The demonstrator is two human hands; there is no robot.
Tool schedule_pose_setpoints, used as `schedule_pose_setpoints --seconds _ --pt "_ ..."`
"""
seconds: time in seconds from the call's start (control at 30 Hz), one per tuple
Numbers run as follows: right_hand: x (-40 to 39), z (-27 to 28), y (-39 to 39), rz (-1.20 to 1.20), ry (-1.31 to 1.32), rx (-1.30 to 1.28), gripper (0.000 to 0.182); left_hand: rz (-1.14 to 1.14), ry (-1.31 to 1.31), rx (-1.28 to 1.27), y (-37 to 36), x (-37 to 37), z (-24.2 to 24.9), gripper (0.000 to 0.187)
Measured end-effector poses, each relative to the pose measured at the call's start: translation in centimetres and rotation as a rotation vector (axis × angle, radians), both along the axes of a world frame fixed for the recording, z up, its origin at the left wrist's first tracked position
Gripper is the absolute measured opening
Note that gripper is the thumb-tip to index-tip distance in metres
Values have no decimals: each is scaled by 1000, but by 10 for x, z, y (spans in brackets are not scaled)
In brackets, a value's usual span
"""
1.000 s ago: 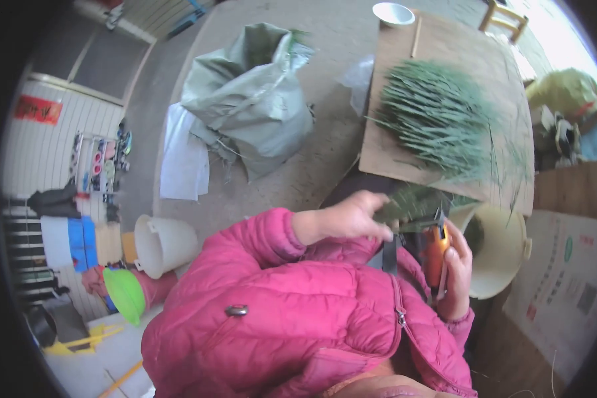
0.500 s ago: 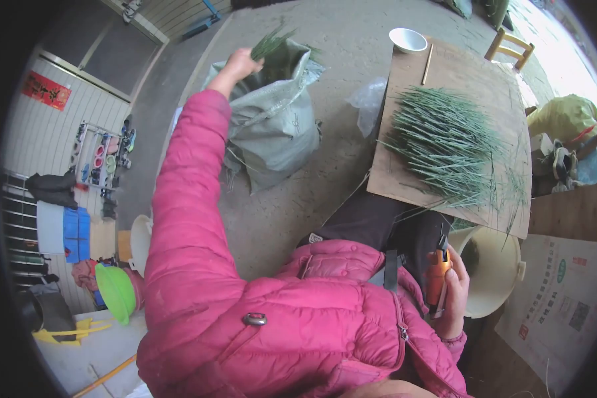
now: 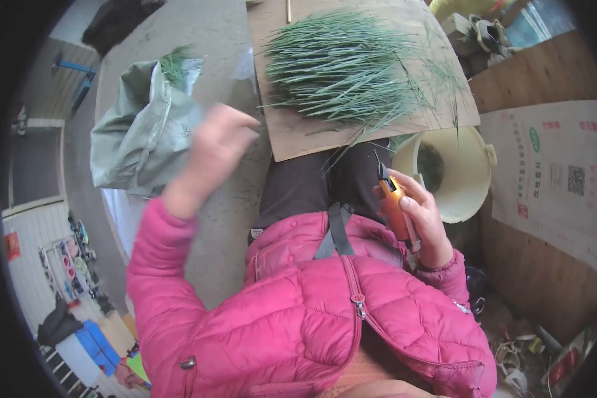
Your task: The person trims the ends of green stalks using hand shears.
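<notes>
My right hand is closed around orange-handled shears, blade tips pointing up, held over my lap beside a cream bucket. My left hand is raised and motion-blurred in mid-air between a grey-green sack and a wooden board. Its fingers look curled, and I see nothing green in it. A thick pile of long green stalks lies on the board in front of my knees. More green stalks poke out of the sack's mouth.
A printed white bag lies flat on the right over brown boards. A white sheet lies under the sack on the concrete floor. Clutter sits at the top right and bottom right. Racks with shoes and clothes stand at the far left.
My left hand went from the shears out to the sack's mouth, then pulled back toward me. My head turned, so the board and bucket appear closer. The right hand kept the shears.
</notes>
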State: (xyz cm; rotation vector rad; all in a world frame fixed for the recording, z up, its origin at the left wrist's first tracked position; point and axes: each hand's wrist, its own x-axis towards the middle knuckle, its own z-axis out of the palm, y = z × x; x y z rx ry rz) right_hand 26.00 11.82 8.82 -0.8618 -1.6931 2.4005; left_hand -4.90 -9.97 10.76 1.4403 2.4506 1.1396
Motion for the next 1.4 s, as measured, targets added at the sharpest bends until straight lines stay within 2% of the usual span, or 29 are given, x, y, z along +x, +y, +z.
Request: schedule_pose_setpoints --seconds 0.1,0.2,0.3,0.37,0.47,0.7,0.8,1.0,1.03,1.07,1.1,1.17,1.27,1.4 --pt "1 -1 1 -12 18 -35 61 -306 85 75 50 57 -53 11" --pt "5 1 2 -37 3 -46 62 -363 418 162 108 72 -73 10" --pt "9 -1 3 -53 0 -35 61 -465 741 210 160 66 -73 16" --pt "12 -8 4 -60 36 -73 61 -536 919 133 181 60 -80 7" --pt "11 -7 5 -63 37 -88 60 -621 1058 37 184 53 -69 15" --pt "11 -18 9 -70 46 -111 57 -703 1153 -56 138 44 -28 20" --pt "9 -18 8 -51 50 -106 59 -772 1039 -43 109 40 -7 19" --pt "12 -29 10 45 -4 -123 56 -633 697 -129 45 28 18 22" --pt "13 -28 9 46 -5 -115 57 -561 486 -126 35 32 17 15" --pt "13 -28 8 52 -5 -106 57 -478 279 -124 23 34 17 18" --pt "11 -27 8 65 2 -101 57 -425 182 -124 14 41 14 22" --pt "10 -26 9 105 54 52 59 -236 -514 -10 6 65 1 30" --pt "7 -17 6 144 117 89 70 -128 -1061 73 14 107 -17 32" --pt "9 7 3 225 87 244 72 -28 -1279 58 33 139 -15 26"
